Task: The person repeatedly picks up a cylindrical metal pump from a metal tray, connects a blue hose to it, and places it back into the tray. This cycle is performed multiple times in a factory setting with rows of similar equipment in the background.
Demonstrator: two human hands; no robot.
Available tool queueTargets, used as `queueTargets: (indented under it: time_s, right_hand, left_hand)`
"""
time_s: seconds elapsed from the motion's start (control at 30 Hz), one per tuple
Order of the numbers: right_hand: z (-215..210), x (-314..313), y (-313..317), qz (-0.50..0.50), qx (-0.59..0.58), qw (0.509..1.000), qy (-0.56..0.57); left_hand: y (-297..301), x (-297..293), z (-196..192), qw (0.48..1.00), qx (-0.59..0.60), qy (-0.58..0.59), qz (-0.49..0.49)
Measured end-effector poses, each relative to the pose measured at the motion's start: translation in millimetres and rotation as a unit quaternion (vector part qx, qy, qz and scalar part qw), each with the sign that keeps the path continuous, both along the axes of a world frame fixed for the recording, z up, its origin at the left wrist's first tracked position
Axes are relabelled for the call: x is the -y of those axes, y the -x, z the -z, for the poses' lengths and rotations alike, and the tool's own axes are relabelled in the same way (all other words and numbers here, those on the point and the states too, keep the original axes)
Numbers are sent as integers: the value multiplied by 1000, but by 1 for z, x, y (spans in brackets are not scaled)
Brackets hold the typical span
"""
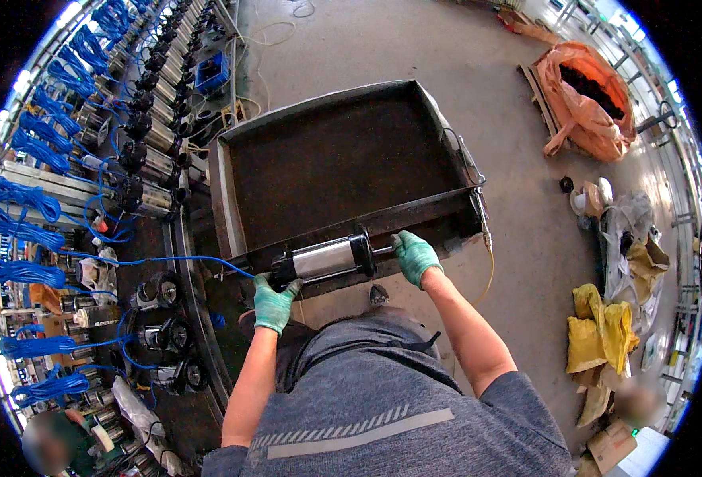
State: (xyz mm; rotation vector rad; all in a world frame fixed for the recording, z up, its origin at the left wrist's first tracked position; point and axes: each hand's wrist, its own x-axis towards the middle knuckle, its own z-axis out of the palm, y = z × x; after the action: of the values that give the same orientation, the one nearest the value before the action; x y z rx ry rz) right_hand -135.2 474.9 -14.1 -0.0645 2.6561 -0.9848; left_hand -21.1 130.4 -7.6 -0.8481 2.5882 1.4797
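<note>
A cylindrical electric pump motor (323, 259) with a bare steel body, black ends and a protruding metal shaft lies sideways at the near edge of a dark metal tray (331, 171). My left hand (274, 304), in a green glove, grips its black left end; part of the fingers is hidden beneath. The gloved right hand (416, 256) is closed round the tip of the shaft (383, 250). From the motor's left end a blue cable (168, 259) runs off to the left.
Rows of similar motors (153, 163) and blue cable coils (25, 273) line the left. An air hose (490, 274) hangs at the tray's right corner. On the right are an orange sack (577, 119) and yellow bags (600, 338). Another person (64, 441) is at lower left.
</note>
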Motion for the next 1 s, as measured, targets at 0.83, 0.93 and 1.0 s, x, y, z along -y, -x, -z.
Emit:
queueTargets:
  time_s: [0.83, 0.93, 1.0]
  right_hand:
    - [-12, -11, 19, 146, 342, 841, 392]
    - [-19, -15, 12, 170, 353, 802, 450]
    - [-19, -21, 14, 183, 405, 769, 460]
  left_hand:
    - [0, -9, -15, 999, -26, 35, 3]
    - [2, -11, -18, 999, -4, 49, 11]
    - [-1, -9, -11, 998, -16, 57, 16]
